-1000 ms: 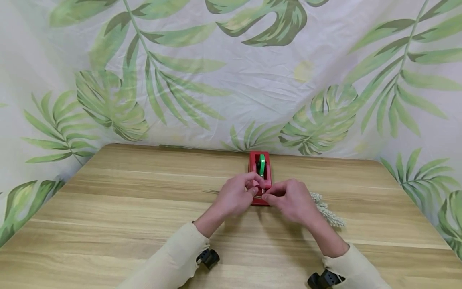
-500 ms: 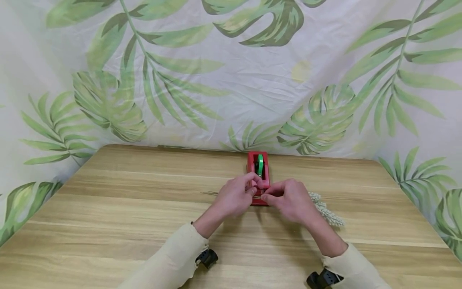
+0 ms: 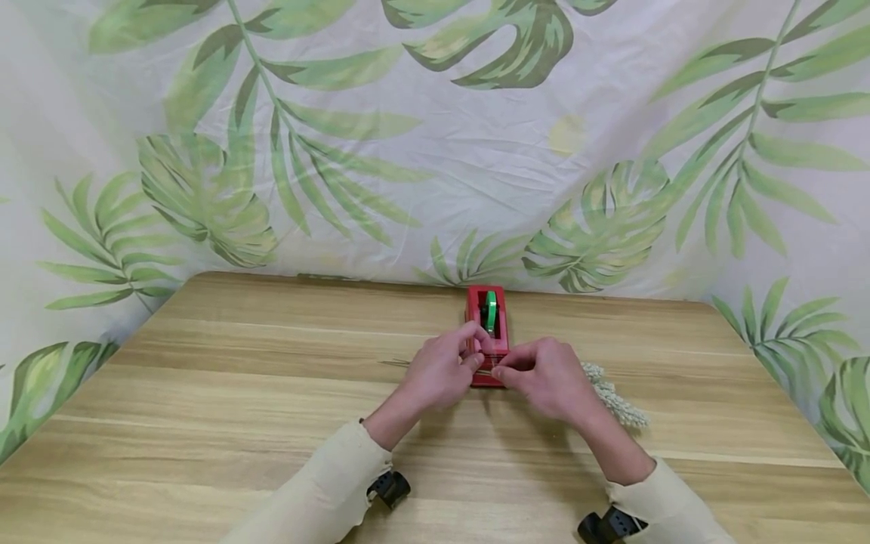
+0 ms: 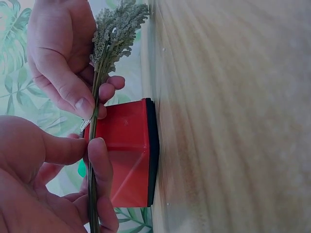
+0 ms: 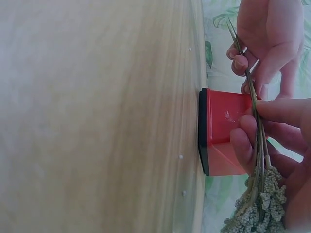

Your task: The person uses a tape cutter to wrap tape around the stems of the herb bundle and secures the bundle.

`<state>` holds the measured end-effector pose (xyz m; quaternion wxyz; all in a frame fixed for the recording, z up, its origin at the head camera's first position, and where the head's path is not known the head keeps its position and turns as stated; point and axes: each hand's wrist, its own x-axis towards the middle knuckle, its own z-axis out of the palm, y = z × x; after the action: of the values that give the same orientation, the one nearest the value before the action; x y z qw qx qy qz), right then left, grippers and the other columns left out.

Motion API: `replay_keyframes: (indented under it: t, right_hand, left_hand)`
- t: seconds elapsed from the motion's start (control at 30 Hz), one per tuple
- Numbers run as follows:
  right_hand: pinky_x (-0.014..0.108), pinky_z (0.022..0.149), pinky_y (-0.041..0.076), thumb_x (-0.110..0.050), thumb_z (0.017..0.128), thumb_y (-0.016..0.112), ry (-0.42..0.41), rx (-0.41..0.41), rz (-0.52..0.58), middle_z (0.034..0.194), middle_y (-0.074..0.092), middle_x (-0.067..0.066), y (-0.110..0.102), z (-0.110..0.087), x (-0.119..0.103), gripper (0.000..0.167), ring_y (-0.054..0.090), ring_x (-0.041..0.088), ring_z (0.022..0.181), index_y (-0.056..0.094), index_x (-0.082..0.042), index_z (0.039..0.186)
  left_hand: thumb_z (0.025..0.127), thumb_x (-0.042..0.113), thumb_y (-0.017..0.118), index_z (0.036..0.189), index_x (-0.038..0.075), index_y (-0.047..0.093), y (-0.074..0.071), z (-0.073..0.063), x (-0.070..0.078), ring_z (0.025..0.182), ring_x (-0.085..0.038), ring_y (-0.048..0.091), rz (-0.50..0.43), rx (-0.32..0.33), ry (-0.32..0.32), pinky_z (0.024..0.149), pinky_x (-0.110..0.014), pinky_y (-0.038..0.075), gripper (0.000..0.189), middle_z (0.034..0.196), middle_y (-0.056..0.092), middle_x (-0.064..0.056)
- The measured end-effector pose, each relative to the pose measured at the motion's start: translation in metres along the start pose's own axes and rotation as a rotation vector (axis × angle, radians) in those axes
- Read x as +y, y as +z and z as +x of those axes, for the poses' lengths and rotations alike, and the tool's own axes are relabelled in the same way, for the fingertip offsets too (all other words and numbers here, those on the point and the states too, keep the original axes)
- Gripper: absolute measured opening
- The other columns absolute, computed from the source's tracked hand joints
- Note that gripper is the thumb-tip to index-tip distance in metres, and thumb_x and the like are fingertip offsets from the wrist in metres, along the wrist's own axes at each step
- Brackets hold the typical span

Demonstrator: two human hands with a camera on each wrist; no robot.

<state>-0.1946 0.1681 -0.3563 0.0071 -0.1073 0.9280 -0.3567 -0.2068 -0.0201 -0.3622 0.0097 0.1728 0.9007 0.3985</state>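
A bunch of dried flowers (image 3: pixel 620 399) with pale grey-green heads lies across both hands, above the table. My left hand (image 3: pixel 443 369) pinches its thin stems (image 4: pixel 93 179) between thumb and fingers. Closer to the heads, my right hand (image 3: pixel 549 379) pinches the same stems, its thumb and fingertips almost meeting the left ones. A small clear, shiny strip (image 4: pixel 84 126) shows at the stems between the two hands. Right behind the fingers stands a red tape dispenser (image 3: pixel 501 321) with a green roll (image 3: pixel 492 310) in it; the hands cover part of its front.
The dispenser stands toward the far edge of the wood-grain table (image 3: pixel 272 400). A leaf-printed cloth (image 3: pixel 476 151) hangs behind that edge. Black wrist cameras (image 3: pixel 390 489) sit at the cuffs of both pale sleeves.
Both hands keep nearly the same place and hold on the stems. The left index finger has lifted slightly, and the shiny strip between the fingertips shows less brightly.
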Motion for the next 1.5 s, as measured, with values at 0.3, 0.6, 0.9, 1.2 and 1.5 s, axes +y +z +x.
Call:
replay_keyframes:
  t: [0.3,0.6,0.9,1.2,1.5]
  right_hand:
    - [0.03,0.072,0.05,-0.02,0.095,0.079,-0.013,-0.005,-0.008,0.085,0.081,-0.004,-0.001,0.0,0.0,0.009,0.065,0.011,0.082,0.085,-0.017,0.089]
    - [0.03,0.072,0.05,-0.019,0.094,0.079,-0.027,-0.013,-0.019,0.083,0.08,-0.004,0.0,0.0,0.0,0.01,0.064,0.01,0.081,0.085,-0.016,0.088]
    - [0.03,0.07,0.048,-0.02,0.095,0.078,-0.023,-0.03,-0.022,0.082,0.079,-0.004,-0.003,0.0,-0.002,0.011,0.061,0.011,0.078,0.085,-0.015,0.088]
    - [0.03,0.068,0.05,-0.019,0.095,0.079,0.028,-0.094,0.011,0.082,0.078,-0.003,-0.005,-0.003,-0.004,0.009,0.063,0.013,0.078,0.085,-0.014,0.09]
    - [0.027,0.061,0.047,-0.022,0.099,0.075,-0.102,-0.07,-0.032,0.072,0.072,-0.002,-0.025,-0.009,-0.01,0.013,0.061,0.012,0.067,0.081,-0.013,0.091]
  left_hand:
    - [0.103,0.005,0.064,0.108,0.02,0.071,-0.001,0.0,-0.002,0.069,-0.018,0.052,-0.007,-0.011,0.015,0.065,-0.029,0.04,0.017,0.079,0.066,-0.003]
    - [0.104,0.006,0.064,0.108,0.02,0.071,-0.001,-0.001,-0.002,0.072,-0.019,0.054,-0.006,-0.005,0.007,0.068,-0.03,0.041,0.016,0.081,0.068,-0.003]
    - [0.103,0.006,0.066,0.109,0.023,0.066,-0.003,0.0,-0.003,0.066,-0.017,0.051,-0.064,-0.009,-0.022,0.062,-0.029,0.04,0.018,0.074,0.06,-0.001]
    - [0.105,0.007,0.065,0.116,0.022,0.062,-0.006,-0.002,-0.002,0.058,-0.019,0.066,-0.137,-0.044,-0.066,0.058,-0.029,0.045,0.019,0.081,0.07,-0.008]
    - [0.102,0.01,0.069,0.111,0.017,0.068,-0.023,-0.009,0.014,0.065,-0.013,0.063,-0.126,-0.04,0.061,0.06,-0.028,0.05,0.012,0.091,0.073,-0.004]
